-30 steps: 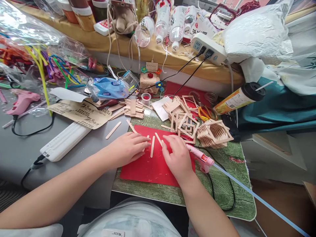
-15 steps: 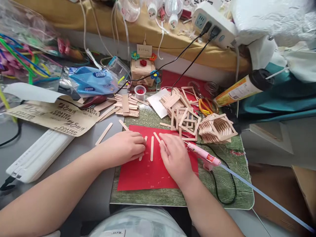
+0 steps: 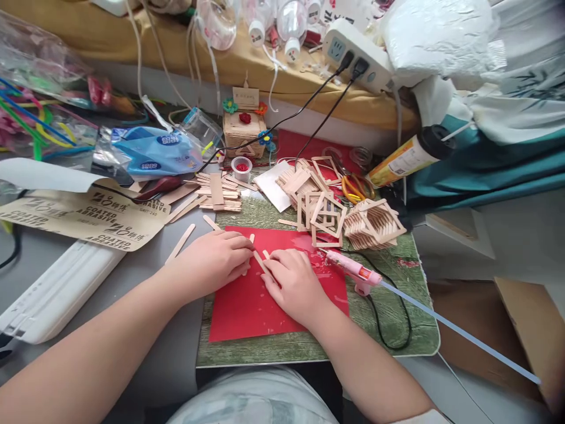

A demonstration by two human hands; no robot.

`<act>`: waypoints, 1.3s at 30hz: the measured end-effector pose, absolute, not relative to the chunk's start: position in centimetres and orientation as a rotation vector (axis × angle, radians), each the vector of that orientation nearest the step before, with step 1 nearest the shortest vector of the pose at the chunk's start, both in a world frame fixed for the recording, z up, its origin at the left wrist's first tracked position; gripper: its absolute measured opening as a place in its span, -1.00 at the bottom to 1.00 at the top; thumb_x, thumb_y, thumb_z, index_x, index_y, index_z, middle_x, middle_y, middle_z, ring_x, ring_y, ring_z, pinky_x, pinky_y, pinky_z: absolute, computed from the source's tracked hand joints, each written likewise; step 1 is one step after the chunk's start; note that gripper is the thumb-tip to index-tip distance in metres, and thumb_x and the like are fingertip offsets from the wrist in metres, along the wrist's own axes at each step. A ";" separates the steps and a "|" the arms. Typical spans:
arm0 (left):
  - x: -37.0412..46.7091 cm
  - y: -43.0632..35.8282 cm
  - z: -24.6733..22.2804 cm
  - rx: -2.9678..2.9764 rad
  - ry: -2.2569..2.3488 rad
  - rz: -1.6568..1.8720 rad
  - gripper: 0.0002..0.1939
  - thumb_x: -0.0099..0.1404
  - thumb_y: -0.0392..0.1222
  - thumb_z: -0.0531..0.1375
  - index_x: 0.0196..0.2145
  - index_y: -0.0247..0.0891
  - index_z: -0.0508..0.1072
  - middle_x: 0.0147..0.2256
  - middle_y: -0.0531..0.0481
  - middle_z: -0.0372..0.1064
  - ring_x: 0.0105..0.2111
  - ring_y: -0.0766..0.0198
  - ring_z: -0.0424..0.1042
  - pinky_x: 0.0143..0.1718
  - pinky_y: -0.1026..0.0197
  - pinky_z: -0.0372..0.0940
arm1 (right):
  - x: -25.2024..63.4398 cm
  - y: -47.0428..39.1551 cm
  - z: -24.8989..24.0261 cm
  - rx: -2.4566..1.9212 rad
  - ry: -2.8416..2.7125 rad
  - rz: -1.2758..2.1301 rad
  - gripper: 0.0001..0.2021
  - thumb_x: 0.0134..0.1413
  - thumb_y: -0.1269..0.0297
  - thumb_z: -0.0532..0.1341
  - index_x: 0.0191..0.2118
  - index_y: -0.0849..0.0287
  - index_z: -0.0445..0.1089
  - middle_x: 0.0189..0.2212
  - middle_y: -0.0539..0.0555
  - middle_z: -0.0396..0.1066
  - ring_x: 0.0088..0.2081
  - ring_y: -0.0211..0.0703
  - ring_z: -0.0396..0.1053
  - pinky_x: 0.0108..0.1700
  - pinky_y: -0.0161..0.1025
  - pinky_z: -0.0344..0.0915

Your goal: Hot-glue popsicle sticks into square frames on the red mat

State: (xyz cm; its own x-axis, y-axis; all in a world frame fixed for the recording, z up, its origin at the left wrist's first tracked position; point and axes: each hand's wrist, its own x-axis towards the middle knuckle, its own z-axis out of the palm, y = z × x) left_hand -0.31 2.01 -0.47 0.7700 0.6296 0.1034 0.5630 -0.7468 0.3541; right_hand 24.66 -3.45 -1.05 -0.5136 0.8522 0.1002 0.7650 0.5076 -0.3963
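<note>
My left hand (image 3: 216, 262) rests on the red sheet (image 3: 241, 318), fingers curled down over a wooden craft stick that shows above and below them. A second craft stick (image 3: 260, 261) lies slanted between my hands; the fingers of my right hand (image 3: 293, 282) are closed on its lower end, and its upper end reaches my left fingertips. The tip of another stick (image 3: 265, 254) peeks out beside my right fingers, the remainder hidden under that hand. Near my left wrist lie two loose sticks, one on the grey table (image 3: 180, 244) and one at the sheet's corner (image 3: 210, 222).
A pink glue gun (image 3: 353, 266) with a long glue stick lies right of my right hand. Behind are stick frames (image 3: 329, 215), a stacked frame pile (image 3: 375, 224), loose sticks (image 3: 218, 191), orange-handled pliers (image 3: 353, 191) and a decorated stick box (image 3: 245, 132). Sandpaper (image 3: 97, 212) lies left.
My right hand has moved left with its craft stick, over the stick that lay in the middle of the sheet. My left hand stays over its stick. The camera view has shifted slightly.
</note>
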 end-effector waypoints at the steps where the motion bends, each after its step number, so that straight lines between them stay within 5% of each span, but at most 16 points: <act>1: -0.4 2.1 -0.6 2.670 0.927 0.318 -0.73 0.57 -0.16 0.10 -0.06 -0.21 0.62 0.04 -0.13 0.59 -0.06 0.11 0.58 0.02 0.04 0.43 | 24.7 -3.8 -1.0 -1.340 -2.500 0.436 -0.84 0.43 0.33 0.22 0.01 0.17 0.51 -0.06 0.17 0.53 -0.07 0.04 0.38 0.02 0.01 0.26; 17: -0.3 2.1 -1.3 2.650 0.883 0.300 -0.67 0.59 -0.11 0.06 0.09 -0.14 0.59 0.16 -0.13 0.55 0.06 0.08 0.54 0.10 -0.01 0.39 | 27.4 -8.3 -0.9 -1.212 -2.451 0.553 -0.76 0.49 0.46 0.12 0.07 0.14 0.50 -0.13 0.15 0.54 -0.17 -0.06 0.37 -0.09 -0.10 0.36; 24: -0.1 2.1 -1.3 2.718 0.947 0.344 -0.65 0.60 -0.11 0.03 0.07 -0.13 0.60 0.09 -0.16 0.56 0.00 0.08 0.53 0.05 0.01 0.36 | 34.1 -12.7 -1.8 -1.206 -1.989 0.363 -0.73 0.31 0.53 0.30 0.03 0.07 0.46 -0.30 0.03 0.48 -0.29 -0.13 0.38 -0.18 -0.11 0.38; 27: 0.0 1.9 -1.6 2.740 0.955 0.384 -0.64 0.61 -0.08 0.03 0.05 -0.14 0.62 0.14 -0.14 0.56 0.06 0.06 0.52 0.08 -0.02 0.33 | 37.9 -13.8 -3.1 -1.508 -1.478 0.198 -0.88 0.26 0.38 0.38 -0.19 0.08 0.42 -0.30 0.02 0.37 -0.25 -0.11 0.39 -0.17 -0.12 0.39; 33: 0.2 1.3 -1.5 2.729 0.905 0.341 -0.65 0.58 -0.22 0.07 0.10 -0.12 0.62 0.22 -0.11 0.52 0.07 0.08 0.53 0.05 -0.01 0.30 | 40.1 -10.0 -2.5 -1.795 -1.370 0.400 -0.38 0.13 0.02 0.44 0.25 0.08 0.35 0.29 0.27 0.31 0.29 0.17 0.33 0.34 0.17 0.30; 39: 1.0 0.5 -0.8 2.794 0.891 0.349 -0.65 0.55 -0.23 0.13 0.18 -0.18 0.57 0.22 -0.18 0.50 0.09 0.03 0.51 0.06 0.00 0.30 | 39.7 -6.8 -1.2 -1.778 -1.429 0.920 -0.63 0.20 -0.03 0.38 -0.02 0.11 0.51 -0.06 0.18 0.58 -0.01 0.13 0.51 0.14 0.09 0.45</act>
